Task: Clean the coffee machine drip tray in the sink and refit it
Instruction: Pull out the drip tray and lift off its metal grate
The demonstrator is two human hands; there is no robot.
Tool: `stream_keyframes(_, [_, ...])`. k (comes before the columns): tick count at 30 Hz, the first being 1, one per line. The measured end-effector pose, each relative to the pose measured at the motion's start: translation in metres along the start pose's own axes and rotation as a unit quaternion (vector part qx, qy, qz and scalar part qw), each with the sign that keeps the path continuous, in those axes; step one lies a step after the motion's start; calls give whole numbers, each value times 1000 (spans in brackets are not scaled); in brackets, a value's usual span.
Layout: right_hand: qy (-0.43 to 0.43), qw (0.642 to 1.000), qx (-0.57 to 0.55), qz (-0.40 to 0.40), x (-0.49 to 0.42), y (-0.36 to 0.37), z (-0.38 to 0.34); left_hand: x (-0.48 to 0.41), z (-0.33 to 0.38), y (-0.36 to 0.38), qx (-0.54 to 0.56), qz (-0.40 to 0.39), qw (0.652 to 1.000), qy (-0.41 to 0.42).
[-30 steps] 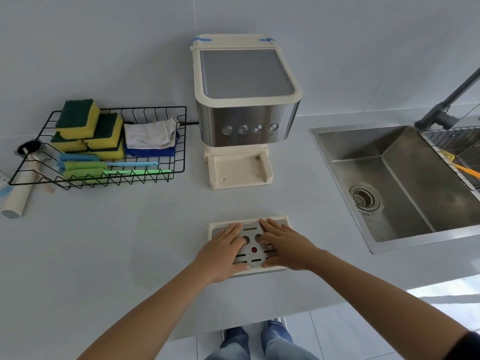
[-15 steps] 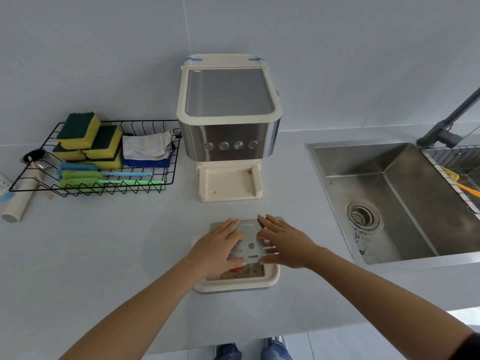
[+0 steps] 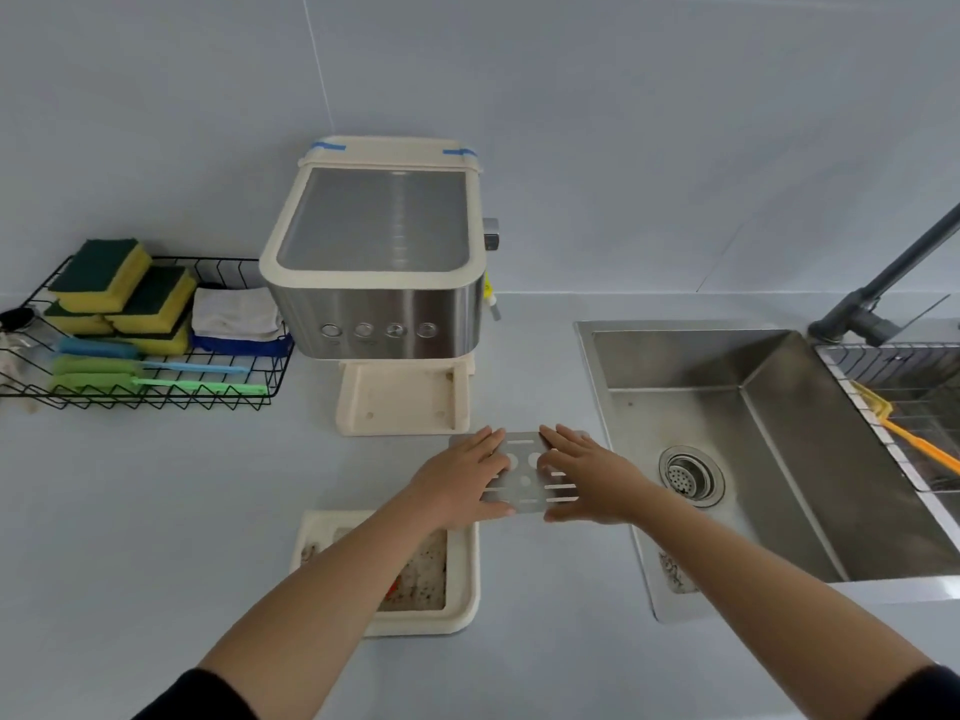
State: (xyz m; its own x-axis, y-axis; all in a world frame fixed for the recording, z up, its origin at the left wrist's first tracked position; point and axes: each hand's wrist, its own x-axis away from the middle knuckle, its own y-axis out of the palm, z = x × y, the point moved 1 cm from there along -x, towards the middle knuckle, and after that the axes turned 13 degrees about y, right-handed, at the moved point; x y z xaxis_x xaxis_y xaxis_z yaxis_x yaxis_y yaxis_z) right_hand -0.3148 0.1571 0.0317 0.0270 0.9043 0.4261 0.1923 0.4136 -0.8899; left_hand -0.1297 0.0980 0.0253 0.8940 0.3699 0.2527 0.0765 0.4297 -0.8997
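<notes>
My left hand (image 3: 460, 483) and my right hand (image 3: 587, 478) hold the metal grate (image 3: 524, 480) of the drip tray by its two short sides, above the counter between the coffee machine and the sink. The cream drip tray (image 3: 462, 579) lies on the counter below my left forearm, uncovered, with brown and red residue inside. The cream and steel coffee machine (image 3: 379, 283) stands at the back, its base slot (image 3: 402, 397) bare. The steel sink (image 3: 769, 444) is to the right.
A black wire basket (image 3: 223, 397) at the left holds yellow-green sponges, folded cloths and brushes. A dark faucet (image 3: 883, 283) rises at the sink's far right, beside a wire rack (image 3: 904, 366) holding an orange-handled brush (image 3: 919, 444). The counter's front edge is close to me.
Both hands have lifted the metal grate off the drip tray and carried it away and to the right, towards the sink. The tray stays on the counter, now uncovered.
</notes>
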Motion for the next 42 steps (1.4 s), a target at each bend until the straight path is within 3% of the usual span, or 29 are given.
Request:
stream_keyframes(19, [-5,999,-4,-51,-22,25,34,-50,2,41,59,-16,997,-54])
stream_keyframes(32, [35,996,48,-72,-20,31,32,-41,7,39,-36,-49,993,-101])
stream_keyframes(42, [37,995,-83,-53,-6,23,-4,8,3,20,15,-6,985,-170])
